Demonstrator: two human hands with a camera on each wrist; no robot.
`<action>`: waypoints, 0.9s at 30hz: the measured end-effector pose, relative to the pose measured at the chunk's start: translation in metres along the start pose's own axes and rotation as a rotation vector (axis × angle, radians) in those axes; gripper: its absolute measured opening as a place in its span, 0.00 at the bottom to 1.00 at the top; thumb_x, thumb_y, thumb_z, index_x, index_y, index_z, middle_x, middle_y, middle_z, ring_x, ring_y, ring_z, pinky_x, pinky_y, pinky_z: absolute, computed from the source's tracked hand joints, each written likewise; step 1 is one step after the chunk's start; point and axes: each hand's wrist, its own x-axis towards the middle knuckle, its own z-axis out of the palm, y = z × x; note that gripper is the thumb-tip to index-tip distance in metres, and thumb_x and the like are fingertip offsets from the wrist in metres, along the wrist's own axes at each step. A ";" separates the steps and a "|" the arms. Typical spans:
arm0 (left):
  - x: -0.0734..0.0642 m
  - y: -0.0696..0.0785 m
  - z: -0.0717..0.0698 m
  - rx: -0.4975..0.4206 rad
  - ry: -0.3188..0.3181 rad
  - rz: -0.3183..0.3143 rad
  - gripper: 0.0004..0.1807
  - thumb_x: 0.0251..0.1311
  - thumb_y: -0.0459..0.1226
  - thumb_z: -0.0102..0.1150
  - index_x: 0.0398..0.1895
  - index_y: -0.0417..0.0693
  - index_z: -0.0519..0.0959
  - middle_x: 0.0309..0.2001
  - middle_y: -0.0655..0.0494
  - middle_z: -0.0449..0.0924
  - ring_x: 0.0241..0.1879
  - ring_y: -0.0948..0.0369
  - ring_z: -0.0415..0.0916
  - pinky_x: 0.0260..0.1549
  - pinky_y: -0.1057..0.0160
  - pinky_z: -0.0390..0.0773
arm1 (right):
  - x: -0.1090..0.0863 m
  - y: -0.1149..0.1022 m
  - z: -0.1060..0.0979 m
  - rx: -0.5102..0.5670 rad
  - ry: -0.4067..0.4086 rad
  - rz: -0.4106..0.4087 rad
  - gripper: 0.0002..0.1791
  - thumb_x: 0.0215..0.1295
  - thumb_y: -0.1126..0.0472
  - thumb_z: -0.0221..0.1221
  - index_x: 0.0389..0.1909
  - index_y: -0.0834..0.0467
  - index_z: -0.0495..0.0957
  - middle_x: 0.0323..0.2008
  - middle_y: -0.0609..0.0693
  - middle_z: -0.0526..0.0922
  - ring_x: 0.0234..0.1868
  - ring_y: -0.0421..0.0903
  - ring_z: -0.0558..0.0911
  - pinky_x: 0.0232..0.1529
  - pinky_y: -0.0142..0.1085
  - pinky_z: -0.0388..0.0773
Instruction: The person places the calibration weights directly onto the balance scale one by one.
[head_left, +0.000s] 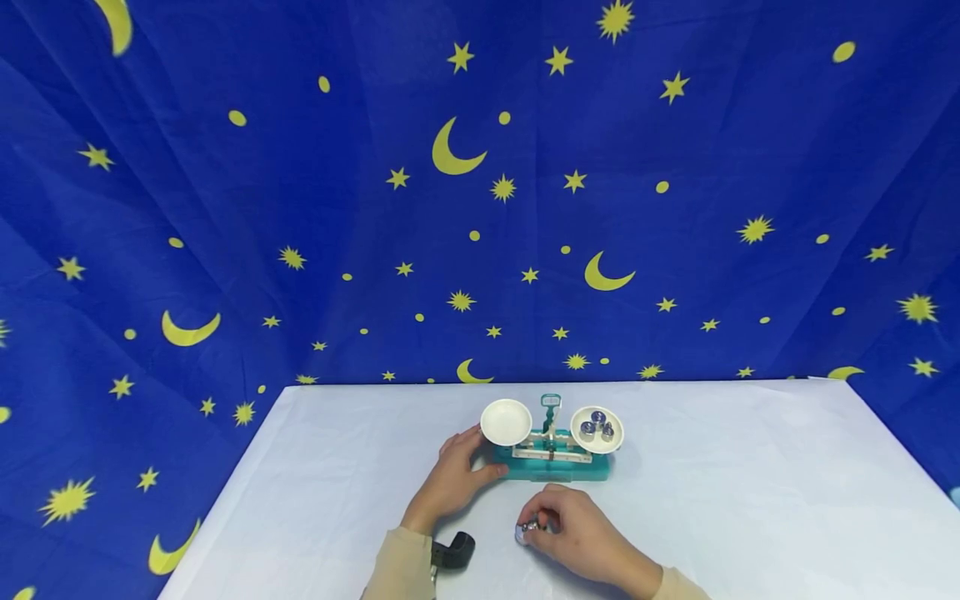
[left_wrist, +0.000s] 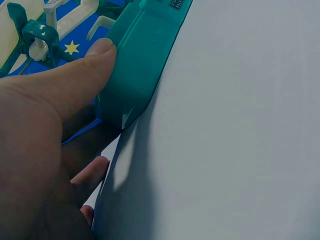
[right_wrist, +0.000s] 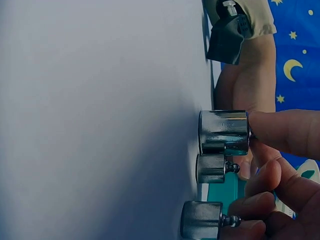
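A toy balance scale with a teal base stands on the table, a white pan on each side. Its left pan is bare, while several small metal weights sit in the right pan. My left hand grips the left end of the base, thumb over its edge. In front of the scale, my right hand pinches the knob of a large shiny weight. Beside that weight stand a smaller weight and another weight, under the curled fingers.
White cloth covers the table. Behind it hangs a blue curtain with yellow stars and moons. A black wrist device is strapped to the left forearm, close over the table.
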 end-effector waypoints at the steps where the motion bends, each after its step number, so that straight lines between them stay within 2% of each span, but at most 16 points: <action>1: 0.000 0.000 0.000 0.001 -0.002 -0.004 0.37 0.60 0.49 0.68 0.70 0.42 0.71 0.71 0.43 0.68 0.72 0.45 0.62 0.73 0.37 0.49 | 0.000 0.000 0.000 0.000 0.001 0.000 0.04 0.59 0.58 0.70 0.34 0.48 0.85 0.26 0.39 0.75 0.26 0.36 0.71 0.26 0.30 0.71; 9: 0.000 0.002 -0.001 -0.001 -0.015 -0.036 0.38 0.60 0.49 0.68 0.71 0.45 0.70 0.72 0.47 0.67 0.73 0.48 0.61 0.75 0.41 0.46 | 0.000 0.000 -0.001 0.001 0.000 -0.005 0.02 0.61 0.59 0.69 0.34 0.49 0.85 0.26 0.38 0.74 0.26 0.34 0.71 0.26 0.30 0.72; 17: 0.001 0.000 0.000 -0.005 -0.001 -0.013 0.37 0.60 0.49 0.68 0.70 0.42 0.71 0.71 0.43 0.68 0.72 0.45 0.62 0.73 0.37 0.47 | 0.000 0.000 0.000 -0.015 0.002 -0.023 0.02 0.62 0.59 0.68 0.33 0.47 0.85 0.25 0.38 0.74 0.26 0.33 0.71 0.26 0.29 0.72; 27: 0.001 -0.001 0.000 0.001 -0.003 -0.013 0.38 0.61 0.49 0.68 0.70 0.41 0.71 0.71 0.43 0.68 0.72 0.45 0.62 0.73 0.37 0.48 | 0.000 0.000 0.000 -0.020 0.016 -0.051 0.02 0.63 0.57 0.68 0.34 0.46 0.83 0.27 0.38 0.74 0.28 0.34 0.72 0.29 0.30 0.72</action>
